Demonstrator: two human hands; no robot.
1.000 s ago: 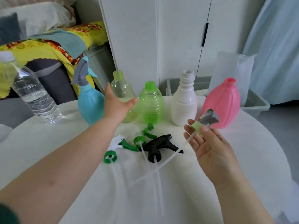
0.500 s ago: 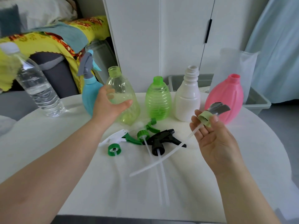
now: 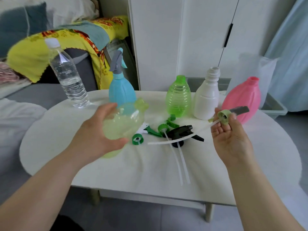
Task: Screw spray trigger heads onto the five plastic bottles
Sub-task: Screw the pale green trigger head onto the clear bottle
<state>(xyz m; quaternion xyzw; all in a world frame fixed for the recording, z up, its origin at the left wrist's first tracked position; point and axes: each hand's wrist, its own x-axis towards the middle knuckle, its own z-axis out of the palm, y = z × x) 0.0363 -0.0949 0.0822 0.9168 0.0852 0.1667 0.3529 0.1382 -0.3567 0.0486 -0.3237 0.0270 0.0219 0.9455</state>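
Observation:
My left hand (image 3: pixel 98 135) grips a pale yellow-green clear bottle (image 3: pixel 126 120), lifted off the table and tilted, neck pointing up and right. My right hand (image 3: pixel 231 139) holds a light green and grey trigger head (image 3: pixel 225 116), its cap facing me and its white dip tube trailing left. A blue bottle (image 3: pixel 121 92) with a grey trigger head fitted stands at the back. A green ribbed bottle (image 3: pixel 179 97), a white bottle (image 3: pixel 207 99) and a pink bottle (image 3: pixel 243 100) stand open-necked in a row. Three loose trigger heads lie mid-table: white and green (image 3: pixel 141 130), green (image 3: pixel 166 125), black (image 3: pixel 181 132).
A clear water bottle (image 3: pixel 66 75) with a white cap stands at the table's (image 3: pixel 83 160) back left. White cupboard doors rise behind the row. A grey plastic bin (image 3: pixel 273 107) sits on the floor at the right. A sofa with a yellow cloth is at the left.
My left hand closed on the pale yellow-green bottle, lifted it from the row and brought it nearer, tilted. My right hand kept the trigger head raised, turning its cap toward me.

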